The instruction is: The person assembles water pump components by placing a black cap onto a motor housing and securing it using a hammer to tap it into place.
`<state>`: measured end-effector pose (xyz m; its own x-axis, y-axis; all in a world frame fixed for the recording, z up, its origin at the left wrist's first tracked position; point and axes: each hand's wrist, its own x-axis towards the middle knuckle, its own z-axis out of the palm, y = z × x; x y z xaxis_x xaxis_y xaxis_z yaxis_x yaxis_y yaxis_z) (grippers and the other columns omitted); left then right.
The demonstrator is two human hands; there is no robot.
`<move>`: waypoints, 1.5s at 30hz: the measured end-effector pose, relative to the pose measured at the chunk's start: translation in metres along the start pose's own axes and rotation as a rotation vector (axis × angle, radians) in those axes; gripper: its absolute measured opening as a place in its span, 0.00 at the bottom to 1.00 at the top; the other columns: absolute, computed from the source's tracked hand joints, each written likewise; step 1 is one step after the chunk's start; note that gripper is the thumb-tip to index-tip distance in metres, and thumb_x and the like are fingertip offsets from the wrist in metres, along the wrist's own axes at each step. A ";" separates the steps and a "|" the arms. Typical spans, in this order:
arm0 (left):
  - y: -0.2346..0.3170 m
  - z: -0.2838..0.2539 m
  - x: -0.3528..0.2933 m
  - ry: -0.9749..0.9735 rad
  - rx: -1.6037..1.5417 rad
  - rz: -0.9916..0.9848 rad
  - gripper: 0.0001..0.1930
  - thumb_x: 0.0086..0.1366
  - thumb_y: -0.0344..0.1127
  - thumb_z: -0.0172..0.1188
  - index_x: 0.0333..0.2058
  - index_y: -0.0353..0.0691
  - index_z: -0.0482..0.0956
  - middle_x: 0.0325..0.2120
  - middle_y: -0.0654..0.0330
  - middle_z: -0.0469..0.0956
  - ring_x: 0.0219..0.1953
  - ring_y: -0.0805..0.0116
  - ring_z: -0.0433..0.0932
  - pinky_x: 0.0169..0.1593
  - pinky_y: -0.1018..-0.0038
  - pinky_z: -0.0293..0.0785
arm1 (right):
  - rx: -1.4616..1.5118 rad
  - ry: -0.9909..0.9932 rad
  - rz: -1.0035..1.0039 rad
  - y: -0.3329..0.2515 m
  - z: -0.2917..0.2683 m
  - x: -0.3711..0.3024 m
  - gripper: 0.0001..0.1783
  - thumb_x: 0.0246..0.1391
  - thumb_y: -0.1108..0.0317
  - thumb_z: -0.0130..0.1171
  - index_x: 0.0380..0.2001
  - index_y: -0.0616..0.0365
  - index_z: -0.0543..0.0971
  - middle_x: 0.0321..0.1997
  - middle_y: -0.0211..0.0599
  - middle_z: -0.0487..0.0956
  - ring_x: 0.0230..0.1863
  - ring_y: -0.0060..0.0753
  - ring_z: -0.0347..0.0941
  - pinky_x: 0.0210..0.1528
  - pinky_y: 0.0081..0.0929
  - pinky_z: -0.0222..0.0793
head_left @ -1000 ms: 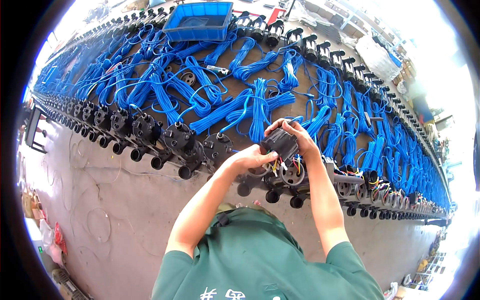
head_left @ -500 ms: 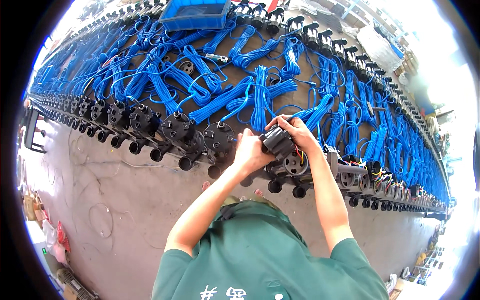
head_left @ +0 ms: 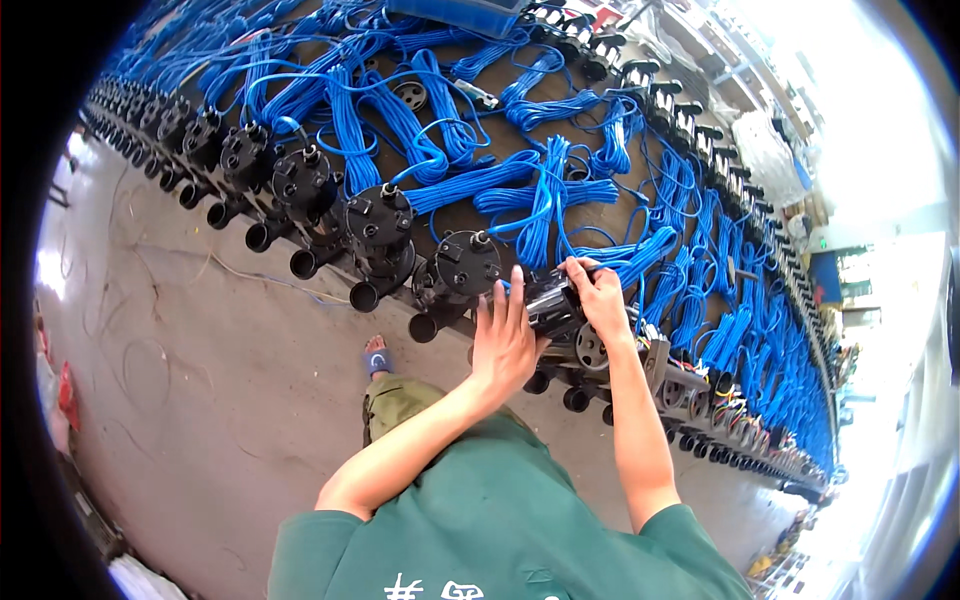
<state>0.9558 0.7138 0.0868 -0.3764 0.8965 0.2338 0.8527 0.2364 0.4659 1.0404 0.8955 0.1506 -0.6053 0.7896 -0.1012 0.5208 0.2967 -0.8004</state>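
A glossy black cylindrical housing (head_left: 553,303) lies tilted over the near edge of the bench in front of me. My right hand (head_left: 600,300) grips its right end, thumb and fingers closed round it. My left hand (head_left: 505,345) is at its left end with fingers stretched out and spread; part of the palm seems to touch the housing. Just left of that hand stands a black round-topped unit (head_left: 465,262) with a blue cable running from its top. Below the housing's right end shows a grey disc with holes (head_left: 591,347). The housing's underside is hidden.
Tied bundles of blue cable (head_left: 545,205) cover the bench. More black units (head_left: 378,217) line its near edge to the left, with pipe openings facing outward. Open units with coloured wires (head_left: 735,410) continue to the right. A blue bin (head_left: 460,14) sits at the far side.
My left hand has opened from its grip on the housing, fingers now spread. The right hand still holds the housing, which shows a shinier side. The view has shifted and turned.
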 end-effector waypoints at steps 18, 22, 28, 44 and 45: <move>-0.036 -0.036 -0.028 0.079 -1.062 -0.336 0.21 0.73 0.32 0.58 0.61 0.29 0.71 0.55 0.42 0.77 0.57 0.47 0.78 0.62 0.59 0.73 | -0.498 0.336 -0.198 -0.065 0.039 -0.040 0.16 0.66 0.56 0.63 0.39 0.58 0.88 0.38 0.47 0.87 0.41 0.53 0.84 0.42 0.40 0.78; -0.017 -0.029 0.003 -0.022 -1.246 -0.414 0.32 0.77 0.41 0.56 0.70 0.29 0.59 0.66 0.40 0.67 0.69 0.50 0.68 0.70 0.61 0.63 | -0.473 0.415 -0.282 -0.055 0.043 -0.043 0.10 0.63 0.61 0.65 0.34 0.55 0.87 0.34 0.44 0.86 0.37 0.51 0.84 0.41 0.42 0.78; -0.011 -0.025 0.056 -0.179 -1.315 -0.284 0.35 0.72 0.43 0.65 0.71 0.36 0.62 0.64 0.49 0.70 0.65 0.63 0.68 0.68 0.68 0.64 | -0.465 0.222 -0.366 -0.030 0.023 -0.034 0.15 0.67 0.56 0.58 0.34 0.56 0.81 0.37 0.44 0.83 0.43 0.50 0.82 0.42 0.43 0.77; -0.011 -0.017 0.052 -0.108 -1.217 -0.320 0.24 0.66 0.33 0.65 0.59 0.34 0.76 0.42 0.64 0.80 0.40 0.78 0.76 0.46 0.79 0.74 | -1.131 0.205 0.071 0.110 -0.194 -0.162 0.23 0.38 0.71 0.68 0.43 0.57 0.79 0.45 0.38 0.80 0.56 0.44 0.73 0.60 0.40 0.63; -0.012 -0.015 0.050 -0.129 -1.212 -0.340 0.25 0.65 0.34 0.66 0.60 0.34 0.75 0.46 0.61 0.80 0.46 0.75 0.77 0.52 0.75 0.75 | -1.147 0.165 0.068 0.109 -0.199 -0.159 0.20 0.37 0.71 0.68 0.39 0.56 0.78 0.42 0.38 0.79 0.53 0.44 0.73 0.59 0.40 0.64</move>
<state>0.9208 0.7499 0.1060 -0.4144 0.9042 -0.1036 -0.1834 0.0286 0.9826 1.3130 0.9091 0.1965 -0.5131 0.8580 0.0228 0.8403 0.4966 0.2175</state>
